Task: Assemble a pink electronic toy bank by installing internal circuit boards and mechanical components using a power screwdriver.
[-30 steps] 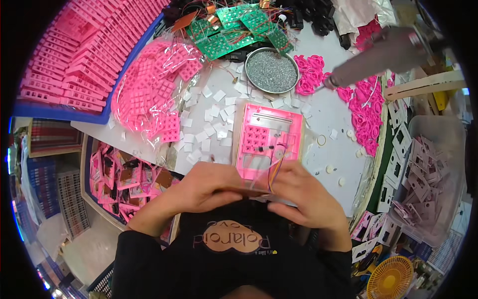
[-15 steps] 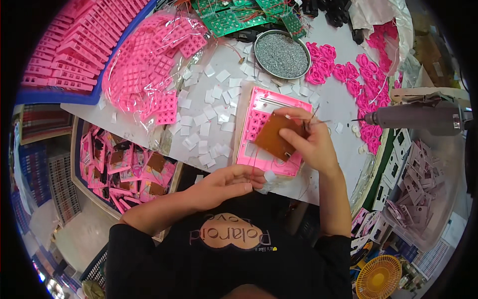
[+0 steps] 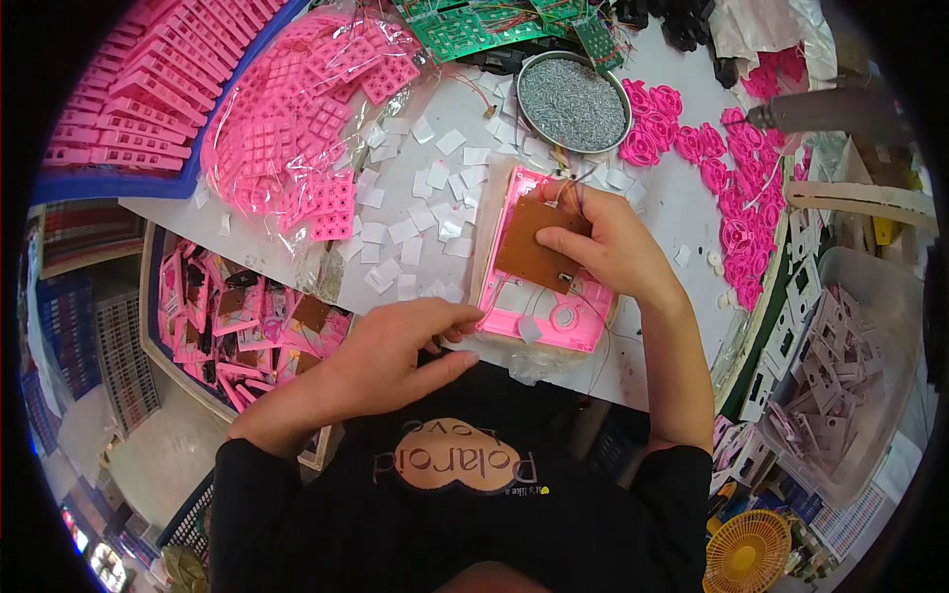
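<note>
My right hand (image 3: 618, 242) grips a brown circuit board (image 3: 534, 242), thumb on its face and fingers over its far edge. The board lies over the upper part of a pink plastic casing (image 3: 563, 331), covering most of its inside; whether it is fully seated I cannot tell. Thin wires run from the board across the casing. At the casing's near end show a round ring-shaped recess and a small white piece (image 3: 529, 328). My left hand (image 3: 405, 346) is beside the casing's lower left corner, fingertips by its edge, thumb apart from the fingers, nothing visible in it.
A round bowl of small screws (image 3: 573, 104) stands beyond the casing. Loose white squares (image 3: 420, 212) lie to the left, near a clear bag of pink keypads (image 3: 287, 128). Pink ring-shaped parts (image 3: 736, 237) lie at right, below a hanging power screwdriver (image 3: 825, 112). Green boards (image 3: 474, 35) lie at the back.
The brown board has straightened and come down over the upper casing with my right hand. My left hand has moved left and up to the casing's corner. The screwdriver has swung up and right.
</note>
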`<state>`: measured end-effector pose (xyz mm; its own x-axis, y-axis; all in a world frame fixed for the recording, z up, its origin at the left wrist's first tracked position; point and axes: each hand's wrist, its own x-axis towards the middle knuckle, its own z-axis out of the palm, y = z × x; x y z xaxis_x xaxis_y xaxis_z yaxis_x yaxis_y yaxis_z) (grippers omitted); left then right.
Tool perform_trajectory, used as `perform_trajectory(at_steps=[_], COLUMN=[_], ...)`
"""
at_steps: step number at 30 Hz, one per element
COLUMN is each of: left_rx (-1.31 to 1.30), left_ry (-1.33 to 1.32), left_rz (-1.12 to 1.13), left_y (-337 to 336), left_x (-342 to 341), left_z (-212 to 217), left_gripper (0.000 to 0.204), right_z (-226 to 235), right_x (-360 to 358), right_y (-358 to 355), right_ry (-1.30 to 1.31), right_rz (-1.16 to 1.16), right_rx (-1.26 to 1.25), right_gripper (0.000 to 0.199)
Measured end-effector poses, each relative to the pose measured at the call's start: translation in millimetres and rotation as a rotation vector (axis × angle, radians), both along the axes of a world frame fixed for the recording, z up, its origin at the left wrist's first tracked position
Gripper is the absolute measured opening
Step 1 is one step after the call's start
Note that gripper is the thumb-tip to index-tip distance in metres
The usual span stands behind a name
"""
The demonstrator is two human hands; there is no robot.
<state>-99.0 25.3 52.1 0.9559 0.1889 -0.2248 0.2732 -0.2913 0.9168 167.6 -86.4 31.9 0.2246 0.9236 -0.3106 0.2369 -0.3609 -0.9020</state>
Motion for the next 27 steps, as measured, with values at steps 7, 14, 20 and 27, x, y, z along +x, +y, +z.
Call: perform_trajectory(at_steps=[7, 14, 20, 27], left_rx=[0.065, 0.642, 0.904, 0.866], left_ry=[0.044, -0.183, -0.266, -0.169], left_rz=[-0.102, -0.134, -0.335, -0.381], left_y=[12, -2, -2, -1], left_x=[7, 33, 48, 62], left_z=[4, -1, -24, -13], left_gripper=[0.04, 0.056, 0.07, 0.071], right_z=[1, 20, 0, 2], right_x=[-8, -33, -48, -70], right_y=[0, 0, -30, -47], right_ry=[-0.487, -0.901, -1.084, -1.105], right_rz=[0.216, -0.009, -0.063, 0.154], right_rx=[0.068, 0.047, 0.331, 0.182], right_gripper=[0.041, 0.066, 0.058, 0.043])
